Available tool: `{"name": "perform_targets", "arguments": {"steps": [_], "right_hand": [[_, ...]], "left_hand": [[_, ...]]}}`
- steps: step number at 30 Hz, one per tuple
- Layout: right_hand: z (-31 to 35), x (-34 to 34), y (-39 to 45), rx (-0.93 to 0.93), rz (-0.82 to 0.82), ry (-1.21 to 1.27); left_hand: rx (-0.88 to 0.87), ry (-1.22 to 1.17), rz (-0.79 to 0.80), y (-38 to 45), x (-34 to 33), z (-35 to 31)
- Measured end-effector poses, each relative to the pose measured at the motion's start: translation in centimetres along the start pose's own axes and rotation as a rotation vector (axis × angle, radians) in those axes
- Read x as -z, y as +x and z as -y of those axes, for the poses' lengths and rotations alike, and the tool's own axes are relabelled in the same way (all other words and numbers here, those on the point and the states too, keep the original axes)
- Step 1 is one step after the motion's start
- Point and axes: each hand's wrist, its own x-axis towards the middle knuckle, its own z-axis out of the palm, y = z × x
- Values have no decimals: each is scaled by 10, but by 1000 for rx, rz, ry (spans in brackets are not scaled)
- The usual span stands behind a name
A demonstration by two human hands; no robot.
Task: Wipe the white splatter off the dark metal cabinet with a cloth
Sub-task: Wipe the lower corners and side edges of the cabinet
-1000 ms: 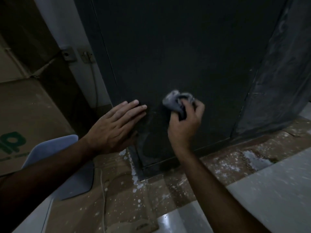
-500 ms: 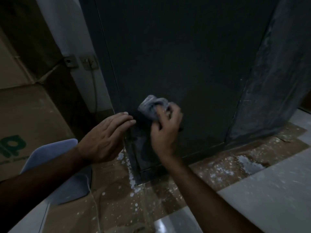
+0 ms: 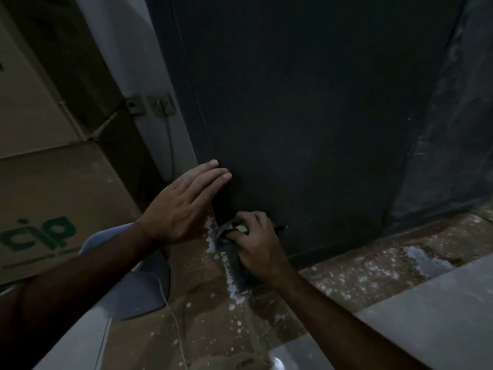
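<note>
My right hand (image 3: 257, 245) had dropped to the dark metal cabinet's (image 3: 306, 116) near-left bottom corner, fingers clenched around the crumpled grey cloth (image 3: 226, 231); left hand (image 3: 184, 204) braced flat, fingers released. I judged firm short strokes along the white splatter (image 3: 213, 241) best.

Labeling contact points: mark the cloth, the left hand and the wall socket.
cloth (image 3: 225, 228): head view, grey fold showing left of the right hand's fingers.
left hand (image 3: 181, 206): head view, back of the hand, fingers flat on the cabinet.
wall socket (image 3: 160, 103): head view, plate face on the wall.
</note>
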Motion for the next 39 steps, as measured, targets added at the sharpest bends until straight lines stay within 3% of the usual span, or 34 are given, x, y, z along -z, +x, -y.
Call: {"name": "perform_targets", "arguments": {"steps": [4, 5, 6, 8, 10, 13, 15, 16, 17, 19, 20, 22, 26, 28, 30, 32, 33, 35, 39], "right_hand": [[8, 25, 45, -262, -362, 70], [15, 22, 52, -263, -383, 80], [21, 14, 49, -185, -325, 54], [17, -13, 17, 31, -56, -16], [-10, -24, -26, 85, 151, -66], [-33, -10, -33, -114, 6, -66], [-15, -5, -13, -271, -172, -33], [-5, -9, -8, -273, -184, -24], [2, -17, -11, -194, -113, -25], [-6, -34, -38, 17, 209, -66], [-22, -35, -54, 28, 338, -73], [-52, -25, -75, -77, 303, -79], [-24, -29, -60, -353, -12, -66], [7, -50, -55, -410, 76, 105], [12, -63, -73, -228, 340, 69], [-11, -58, -97, -164, 492, -8], [-24, -53, -107, -211, 490, -46], [-43, -45, -119, -373, 309, -10], [-22, -51, -105, -870, -83, 171]], "left_hand": [[-13, 1, 5, -1, -4, 7], [4, -27, -7, -2, -3, 8], [17, -49, -9, -2, -2, 9], [26, -52, -10, -2, -1, 10], [21, -26, -4, -2, -2, 8], [-5, 57, -23, -2, -11, 1], [-18, 87, -44, -3, -17, -4], [-21, 94, -51, -3, -19, -6], [-26, 104, -52, -3, -21, -7], [-43, 125, -31, -2, -25, -8], [-53, 128, -21, -2, -27, -7], [-64, 130, -6, -3, -33, -8], [-67, 138, 42, -8, -48, -16], [-59, 150, 81, -7, -55, -20], [-71, 191, 99, -7, -59, -20], [-92, 242, 101, -9, -62, -17], [-103, 256, 102, -10, -64, -15], [-111, 278, 94, -12, -64, -11], [-92, 300, 52, -11, -68, -14]]}}
